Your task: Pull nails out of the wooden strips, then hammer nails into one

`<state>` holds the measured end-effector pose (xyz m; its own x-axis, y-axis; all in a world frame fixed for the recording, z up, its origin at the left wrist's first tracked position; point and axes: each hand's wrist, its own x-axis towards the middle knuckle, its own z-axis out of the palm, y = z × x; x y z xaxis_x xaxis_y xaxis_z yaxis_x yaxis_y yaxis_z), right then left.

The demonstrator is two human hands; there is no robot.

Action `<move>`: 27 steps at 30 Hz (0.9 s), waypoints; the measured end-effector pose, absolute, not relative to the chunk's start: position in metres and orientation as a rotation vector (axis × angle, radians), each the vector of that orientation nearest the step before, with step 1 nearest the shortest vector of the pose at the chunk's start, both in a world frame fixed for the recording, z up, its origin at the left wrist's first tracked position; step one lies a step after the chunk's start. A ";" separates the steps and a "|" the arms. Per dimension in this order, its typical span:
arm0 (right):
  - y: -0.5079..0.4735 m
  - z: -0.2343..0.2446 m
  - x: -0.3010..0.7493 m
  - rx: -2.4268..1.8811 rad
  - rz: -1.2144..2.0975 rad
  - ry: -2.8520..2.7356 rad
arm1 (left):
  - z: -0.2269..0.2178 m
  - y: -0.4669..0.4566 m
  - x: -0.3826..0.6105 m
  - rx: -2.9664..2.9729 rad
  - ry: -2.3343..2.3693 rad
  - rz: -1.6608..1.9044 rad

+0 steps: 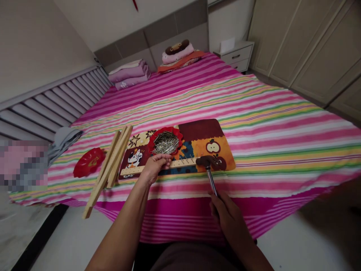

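My right hand (227, 210) is wrapped around the handle of a claw hammer (211, 180). The hammer's dark head rests at the right end of a pale wooden strip (183, 163). Several nails stand up out of that strip between the hammer and my left hand (156, 165). The left hand lies over the strip with thumb and fingers closed together; whatever they pinch is too small to make out. Just beyond it, a red scalloped bowl (150, 145) holds a heap of nails (166, 143). Strip and bowl are on a patterned mat (197, 130).
Left of the mat lie several loose wooden strips (108, 169), one reaching past the bed's edge, beside a red dish (88, 162). Grey cloth (63, 141) lies near the bed rail (64, 88). Folded bedding (129, 73) sits by the headboard on the striped bed (267, 124).
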<state>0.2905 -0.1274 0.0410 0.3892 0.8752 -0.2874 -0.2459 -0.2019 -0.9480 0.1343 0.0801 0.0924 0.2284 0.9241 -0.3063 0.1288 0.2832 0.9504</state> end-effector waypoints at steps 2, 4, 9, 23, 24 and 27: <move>-0.127 0.043 0.290 -1.405 1.150 -0.599 | 0.090 0.078 0.135 1.166 1.218 0.748; -0.126 0.041 0.290 -1.399 1.157 -0.607 | 0.088 0.076 0.136 1.186 1.218 0.750; -0.125 0.033 0.291 -1.409 1.144 -0.670 | 0.075 0.073 0.145 1.217 1.223 0.847; -0.125 0.025 0.291 -1.413 1.154 -0.663 | 0.052 0.075 0.157 1.298 1.226 0.956; -0.125 0.026 0.291 -1.413 1.155 -0.658 | 0.052 0.075 0.158 1.310 1.228 0.955; -0.125 0.032 0.290 -1.412 1.156 -0.652 | 0.050 0.076 0.158 1.355 1.241 0.942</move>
